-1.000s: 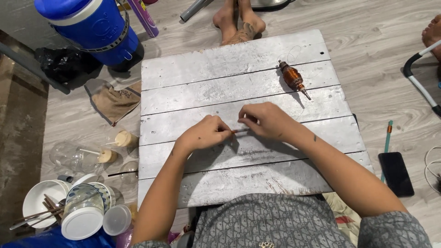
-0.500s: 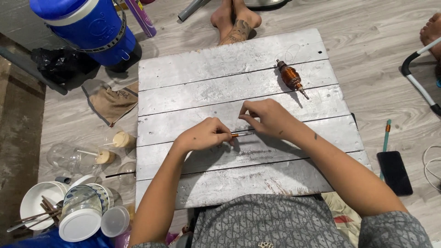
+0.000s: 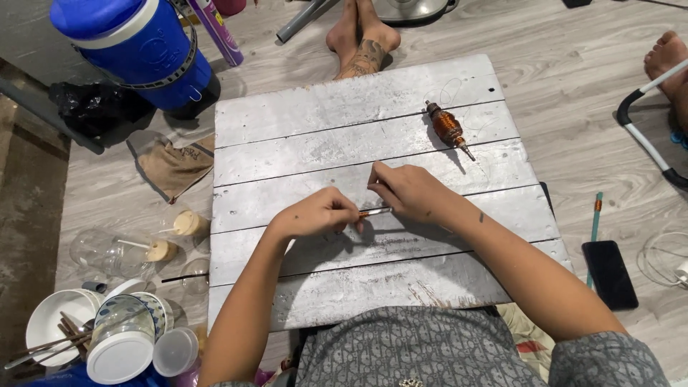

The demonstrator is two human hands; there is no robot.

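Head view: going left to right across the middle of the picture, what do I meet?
Clear plastic cup → left hand → thin copper-tipped rod pinched between both hands → right hand → green pencil-like stick → white cable coil.

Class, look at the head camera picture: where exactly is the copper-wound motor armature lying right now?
The copper-wound armature lies untouched on the grey plank board, toward its far right, beyond the right hand and apart from both hands.
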